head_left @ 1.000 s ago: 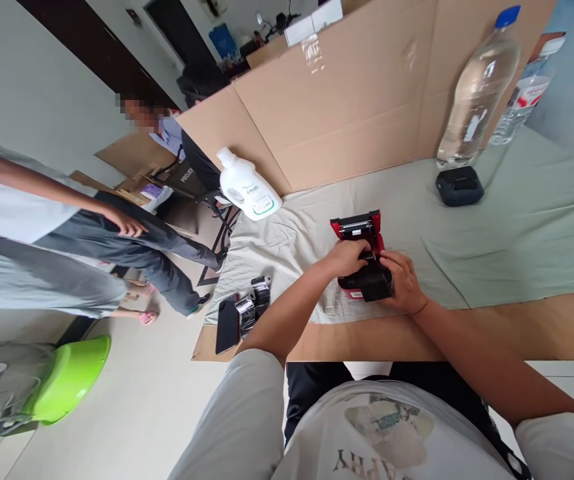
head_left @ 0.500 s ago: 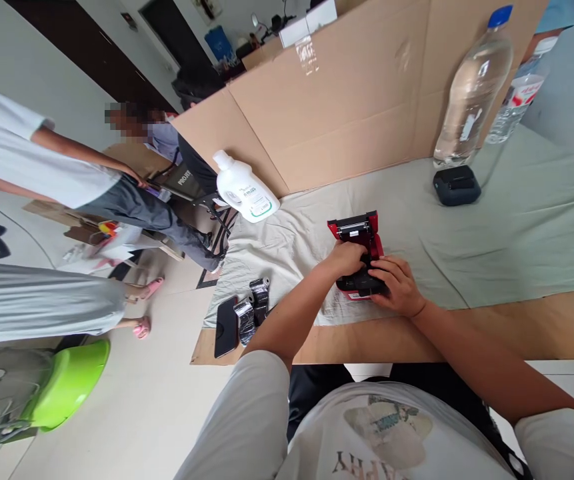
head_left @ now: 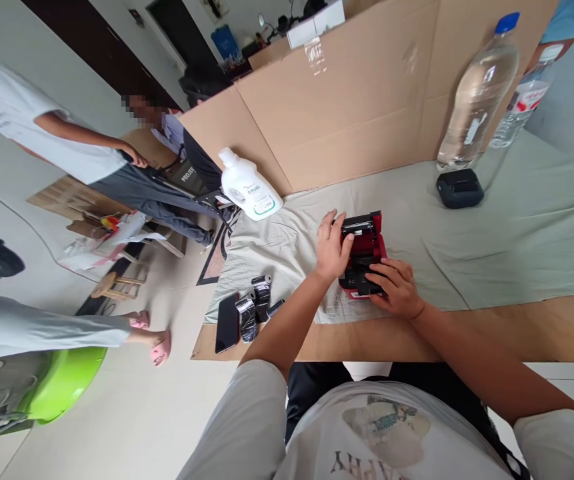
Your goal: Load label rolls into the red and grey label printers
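A small red and black portable printer [head_left: 365, 250] sits on the cloth in front of me with its cover raised at the far side. My left hand [head_left: 333, 248] is at the left edge of the raised cover, fingers stretched and spread; whether they touch it is hard to tell. My right hand [head_left: 397, 288] grips the near right part of the printer, fingers over its black top and thumb at the front side. Left of my left forearm lie a black phone [head_left: 227, 323] and dark shiny rolls [head_left: 247, 317], with a small dark cylinder [head_left: 275, 308] partly behind the forearm.
A white jug [head_left: 253, 190] stands at the back left before a cardboard panel [head_left: 337, 113]. At the back right are a large clear bottle [head_left: 481, 100], a smaller water bottle [head_left: 524, 100] and a black device [head_left: 459, 189]. People stand and sit beyond the table's left edge.
My left hand has come out of the printer's inside and moved up and left to the raised cover, its fingers spreading. My right hand stays on the printer. A person at the left has shifted.
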The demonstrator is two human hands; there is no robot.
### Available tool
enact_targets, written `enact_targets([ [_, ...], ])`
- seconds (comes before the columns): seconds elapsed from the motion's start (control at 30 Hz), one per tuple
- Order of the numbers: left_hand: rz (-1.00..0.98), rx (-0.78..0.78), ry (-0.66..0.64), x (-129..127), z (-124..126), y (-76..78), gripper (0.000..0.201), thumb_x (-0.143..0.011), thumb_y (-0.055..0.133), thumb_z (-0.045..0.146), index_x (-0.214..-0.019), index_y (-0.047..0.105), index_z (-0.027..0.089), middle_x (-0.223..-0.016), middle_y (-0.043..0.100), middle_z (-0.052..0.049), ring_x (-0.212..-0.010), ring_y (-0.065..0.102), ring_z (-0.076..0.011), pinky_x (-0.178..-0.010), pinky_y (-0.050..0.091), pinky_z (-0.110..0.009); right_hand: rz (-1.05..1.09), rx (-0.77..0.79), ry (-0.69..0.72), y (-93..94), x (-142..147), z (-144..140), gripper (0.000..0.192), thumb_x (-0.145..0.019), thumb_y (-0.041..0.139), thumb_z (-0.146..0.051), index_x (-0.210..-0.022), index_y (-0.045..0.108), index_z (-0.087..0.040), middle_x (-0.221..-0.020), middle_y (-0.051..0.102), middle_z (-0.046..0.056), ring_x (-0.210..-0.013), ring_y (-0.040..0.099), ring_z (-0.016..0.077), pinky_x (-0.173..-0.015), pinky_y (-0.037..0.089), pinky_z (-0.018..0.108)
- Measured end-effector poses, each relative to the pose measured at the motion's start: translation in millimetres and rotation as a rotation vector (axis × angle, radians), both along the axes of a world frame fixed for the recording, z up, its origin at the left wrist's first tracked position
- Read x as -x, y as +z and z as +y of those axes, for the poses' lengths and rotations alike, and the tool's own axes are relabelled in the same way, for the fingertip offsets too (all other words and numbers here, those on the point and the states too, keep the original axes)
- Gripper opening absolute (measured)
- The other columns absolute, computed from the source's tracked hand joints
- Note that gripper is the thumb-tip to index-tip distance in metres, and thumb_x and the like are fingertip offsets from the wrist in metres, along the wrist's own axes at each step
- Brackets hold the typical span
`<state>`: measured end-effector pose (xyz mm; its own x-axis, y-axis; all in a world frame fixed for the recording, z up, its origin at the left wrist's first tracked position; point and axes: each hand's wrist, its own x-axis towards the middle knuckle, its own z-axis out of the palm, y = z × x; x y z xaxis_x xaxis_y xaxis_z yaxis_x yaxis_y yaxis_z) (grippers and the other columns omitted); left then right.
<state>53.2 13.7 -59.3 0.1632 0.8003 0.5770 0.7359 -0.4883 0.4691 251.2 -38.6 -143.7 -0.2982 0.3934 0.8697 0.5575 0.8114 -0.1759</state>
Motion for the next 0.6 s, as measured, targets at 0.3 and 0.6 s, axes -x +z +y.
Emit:
enact_targets([
  [0.3,0.006,-0.038,-0.064,4,-55,-26.2,0.063,-0.101,0.015,0.054,-0.137,0.05,0.016,-0.123,0.061,-0.017,-0.121,0.054,-0.0273,-0.107,0.038,-0.046,-0.018,0.044,-0.066,-3.1,-2,-1,0.033,-0.088,0.062,-0.046,-0.115,0.066,-0.028,-0.127,0.065,0.009,-0.125,0.055,0.0316,-0.104,0.043,0.05],
  [0.6,-0.059,-0.13,0.063,-6,-75,-71.7,0.051,-0.102,0.023,0.049,-0.132,0.048,0.017,-0.124,0.06,-0.018,-0.129,0.052,-0.0289,-0.106,0.039,-0.049,0.048,0.087,-0.044,0.3,1,7,0.065,-0.082,0.068,-0.057,-0.134,0.048,-0.023,-0.123,0.066,0.014,-0.12,0.061,0.0331,-0.099,0.046,0.052],
])
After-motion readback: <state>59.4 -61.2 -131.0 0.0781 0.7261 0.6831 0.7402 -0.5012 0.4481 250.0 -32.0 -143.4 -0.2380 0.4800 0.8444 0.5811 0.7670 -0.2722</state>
